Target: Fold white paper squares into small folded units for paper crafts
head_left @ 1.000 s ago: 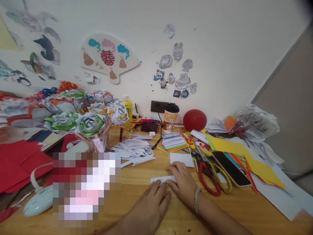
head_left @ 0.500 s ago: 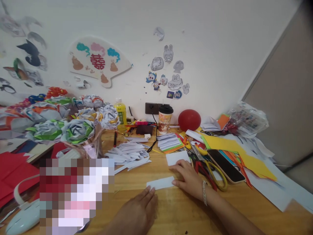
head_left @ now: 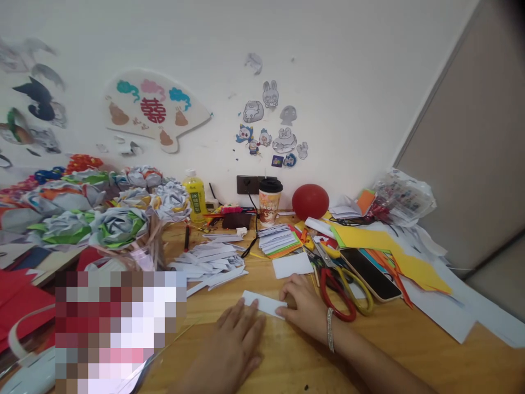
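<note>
Scene: a person's two bare hands work on a wooden desk [head_left: 410, 350] crowded with paper craft, against a white wall.
Paper strip: a narrow white paper strip [head_left: 262, 302] lies on the desk at the front centre, between the two hands and slightly askew.
Right hand: the right hand [head_left: 305, 306], a beaded bracelet [head_left: 329, 328] on its wrist, curls over the strip's right end, thumb at the near edge, fingers closed on the paper.
Left hand: the left hand [head_left: 235, 342] rests palm down, flat and loosely spread, holding nothing, its fingertips at the strip's near left edge.
Just behind: a blank white card [head_left: 292, 265] lies beyond the right hand; a heap of folded white pieces [head_left: 209, 260] sits to its left.
To the right: red and yellow scissors [head_left: 344, 290] lie just beside the right hand, a dark phone [head_left: 369, 266] next to them, partly on yellow paper [head_left: 394, 246].
Back row: a stack of coloured sheets [head_left: 276, 239], a lidded printed cup [head_left: 269, 201], a red ball [head_left: 310, 201] and a yellow bottle [head_left: 196, 195] stand near the wall.
Left side: large paper flowers [head_left: 102, 219] in white, green and orange fill the desk's far left.
Wall: a fan-shaped decoration [head_left: 153, 109] and cartoon stickers [head_left: 268, 131] hang above.
</note>
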Action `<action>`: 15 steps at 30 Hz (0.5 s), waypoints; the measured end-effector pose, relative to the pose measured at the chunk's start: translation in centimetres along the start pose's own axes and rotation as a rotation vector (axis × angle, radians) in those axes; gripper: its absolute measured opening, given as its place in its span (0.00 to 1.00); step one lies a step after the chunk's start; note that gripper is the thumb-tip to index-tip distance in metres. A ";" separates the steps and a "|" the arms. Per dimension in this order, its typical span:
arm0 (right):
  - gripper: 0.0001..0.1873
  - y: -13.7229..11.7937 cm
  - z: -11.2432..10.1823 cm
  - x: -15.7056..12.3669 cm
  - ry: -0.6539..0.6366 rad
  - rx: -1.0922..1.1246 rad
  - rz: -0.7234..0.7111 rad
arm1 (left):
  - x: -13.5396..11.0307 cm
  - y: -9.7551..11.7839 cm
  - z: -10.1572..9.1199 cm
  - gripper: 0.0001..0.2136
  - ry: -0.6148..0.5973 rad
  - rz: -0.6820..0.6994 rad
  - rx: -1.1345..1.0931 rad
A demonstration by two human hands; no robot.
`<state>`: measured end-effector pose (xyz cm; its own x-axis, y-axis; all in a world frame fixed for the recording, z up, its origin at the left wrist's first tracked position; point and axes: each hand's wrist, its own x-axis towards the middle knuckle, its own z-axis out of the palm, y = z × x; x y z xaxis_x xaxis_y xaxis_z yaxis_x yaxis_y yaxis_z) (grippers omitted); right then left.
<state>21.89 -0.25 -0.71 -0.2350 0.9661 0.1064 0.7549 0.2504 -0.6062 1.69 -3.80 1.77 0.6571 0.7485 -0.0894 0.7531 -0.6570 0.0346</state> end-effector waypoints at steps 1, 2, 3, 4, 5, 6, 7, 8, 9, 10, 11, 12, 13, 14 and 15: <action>0.09 0.0 0.1 0.0 0.001 0.002 0.013 | 0.0 0.0 0.5 0.23 -0.002 -0.001 0.016; 0.09 0.0 0.1 0.0 0.002 0.005 0.025 | 0.1 0.0 0.9 0.23 -0.002 0.001 0.031; 0.08 0.0 0.1 0.1 0.004 0.009 0.037 | 0.1 0.0 1.3 0.23 0.001 0.000 0.042; 0.08 -0.1 0.1 0.1 0.009 0.014 0.048 | 0.1 0.0 1.6 0.23 0.006 0.000 0.050; 0.08 -0.1 0.1 0.2 0.013 0.020 0.059 | 0.2 -0.1 1.9 0.23 0.011 0.001 0.053; 0.08 -0.2 0.1 0.2 0.018 0.028 0.069 | 0.2 -0.1 2.1 0.23 0.019 0.003 0.054; 0.09 -0.2 0.1 0.3 0.022 0.043 0.077 | 0.2 -0.2 2.3 0.23 0.029 0.003 0.054; 0.09 -0.3 0.1 0.4 0.023 0.066 0.091 | 0.2 -0.2 2.5 0.23 0.042 0.004 0.055; 0.09 -0.3 0.1 0.4 0.018 0.100 0.109 | 0.2 -0.3 2.7 0.23 0.056 0.007 0.059; 0.09 -0.3 0.2 0.5 0.009 0.141 0.130 | 0.2 -0.3 2.8 0.23 0.069 0.011 0.063; 0.09 -0.3 0.3 0.5 -0.002 0.187 0.152 | 0.2 -0.3 2.9 0.23 0.078 0.012 0.070; 0.09 -0.2 0.4 0.6 -0.010 0.231 0.171 | 0.2 -0.3 2.9 0.22 0.080 0.010 0.079; 0.09 -0.1 0.5 0.7 -0.015 0.267 0.187 | 0.2 -0.3 2.9 0.23 0.077 0.008 0.089; 0.08 -0.1 0.6 0.7 -0.016 0.292 0.198 | 0.2 -0.2 2.8 0.23 0.071 0.007 0.100; 0.08 0.0 0.6 0.8 -0.012 0.308 0.201 | 0.2 -0.2 2.8 0.23 0.065 0.006 0.112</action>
<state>21.33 0.45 -1.14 -0.1091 0.9929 -0.0473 0.5676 0.0231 -0.8230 1.61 -3.76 -1.03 0.6650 0.7465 -0.0247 0.7432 -0.6646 -0.0764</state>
